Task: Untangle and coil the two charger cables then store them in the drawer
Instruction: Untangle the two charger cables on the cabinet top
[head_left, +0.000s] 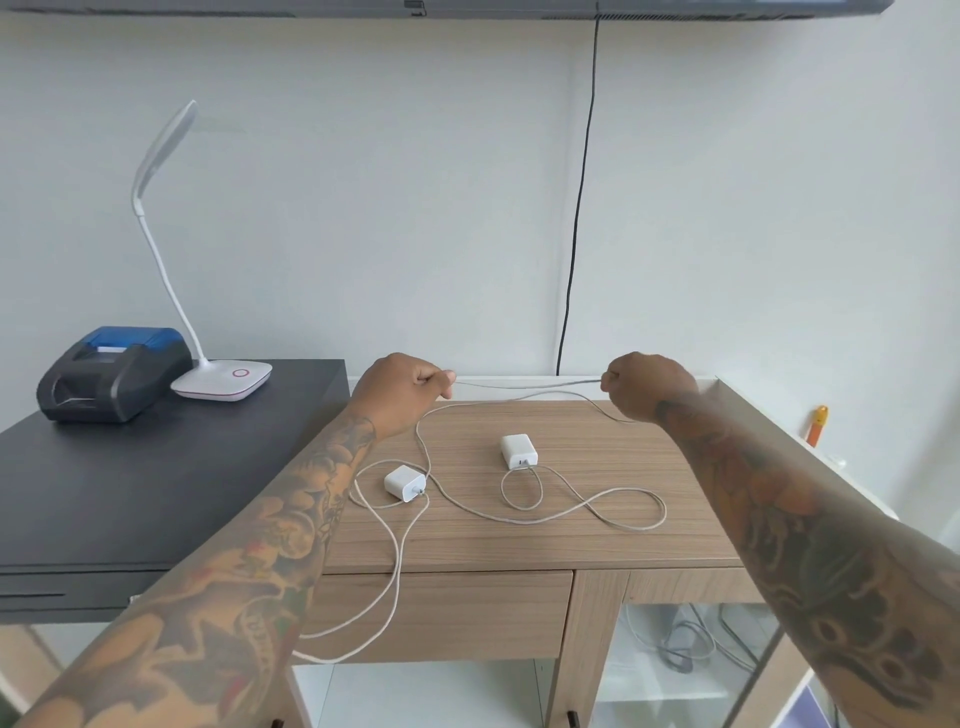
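Left hand (402, 391) and right hand (647, 384) each pinch a cable (524, 385), pulled taut between them above the desk (597, 540); two chargers (405, 483) (519, 451) lie on the desk amid loose loops; one cable (389, 587) hangs over the front edge, across the closed drawer (467, 613); a lamp (223, 379) stands to the left.

Printer (111, 371) left of lamp (221, 379); chargers (404, 483) right
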